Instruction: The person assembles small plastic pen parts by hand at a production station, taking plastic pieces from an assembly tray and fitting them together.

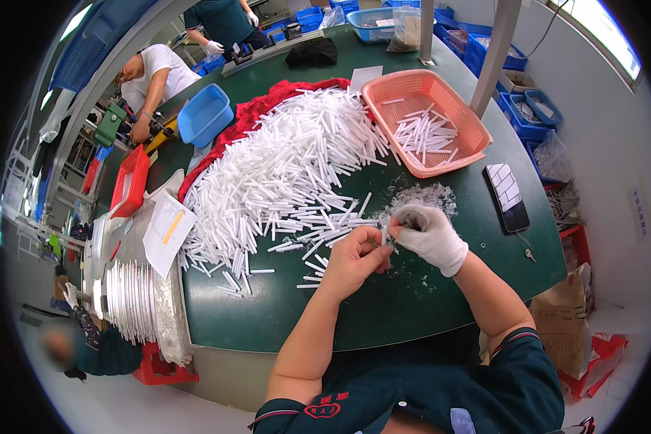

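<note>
My bare left hand (pixel 356 263) is closed in a pinch on a short white plastic tube (pixel 385 236), mostly covered by the fingers. Right beside it, my right hand (pixel 432 239) in a white glove has its fingers pinched together against the same spot; what they grip is hidden. A large heap of white plastic tubes (pixel 289 163) lies just beyond my left hand, with loose ones scattered toward me. White shavings (pixel 427 197) cover the green table (pixel 267 318) around and beyond my right hand. Farther off, a pink basket (pixel 477 141) holds a smaller lot of tubes.
A red cloth (pixel 264 101) lies under the heap. A phone (pixel 507 197) is at the right, a blue bin (pixel 205 114) and red tray (pixel 130 181) at the left. A printed sheet (pixel 168 233) lies near the left edge. Other people work beyond the table.
</note>
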### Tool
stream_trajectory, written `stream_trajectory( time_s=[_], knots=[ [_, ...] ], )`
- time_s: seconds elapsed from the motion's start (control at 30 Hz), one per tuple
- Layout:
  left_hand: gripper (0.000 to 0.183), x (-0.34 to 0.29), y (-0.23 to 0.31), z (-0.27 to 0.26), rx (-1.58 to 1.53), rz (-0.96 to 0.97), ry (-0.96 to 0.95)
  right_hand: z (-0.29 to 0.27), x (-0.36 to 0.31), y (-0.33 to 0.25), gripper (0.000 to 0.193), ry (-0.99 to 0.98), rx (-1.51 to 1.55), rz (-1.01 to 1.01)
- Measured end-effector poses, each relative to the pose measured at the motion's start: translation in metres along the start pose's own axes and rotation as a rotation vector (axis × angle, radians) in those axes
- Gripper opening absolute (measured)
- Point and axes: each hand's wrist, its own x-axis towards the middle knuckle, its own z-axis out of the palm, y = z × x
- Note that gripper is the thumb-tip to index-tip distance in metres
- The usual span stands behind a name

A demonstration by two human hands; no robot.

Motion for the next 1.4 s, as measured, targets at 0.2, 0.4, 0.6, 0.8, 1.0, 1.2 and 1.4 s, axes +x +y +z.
stream_trajectory(
  time_s=[0.2, 0.4, 0.6, 0.8, 1.0, 1.2, 1.4],
  knots=[
    [0.016, -0.001, 0.000, -0.002, 0.010, -0.001, 0.022, -0.009, -0.005, -0.029, 0.009, -0.003, 0.195, 0.182],
    [0.015, -0.001, 0.004, -0.003, 0.014, 0.014, 0.038, -0.024, -0.003, -0.028, 0.008, 0.135, 0.292, 0.146],
    [0.014, -0.001, 0.004, -0.005, -0.020, 0.015, 0.026, -0.021, 0.001, -0.010, 0.028, 0.042, -0.480, -0.138],
    [0.007, 0.001, -0.005, -0.001, 0.285, 0.208, 0.183, -0.009, -0.002, -0.009, 0.040, -0.116, -0.472, -0.258],
    [0.012, 0.002, -0.006, 0.000, 0.534, 0.435, 0.257, -0.007, -0.003, -0.009, 0.044, -0.097, -0.543, -0.273],
    [0.014, 0.002, -0.007, 0.000, 0.535, 0.448, 0.275, -0.007, -0.003, -0.012, 0.043, -0.107, -0.566, -0.236],
    [0.013, 0.003, -0.008, 0.000, 0.544, 0.459, 0.281, -0.006, -0.004, -0.012, 0.045, -0.097, -0.562, -0.241]
  ],
)
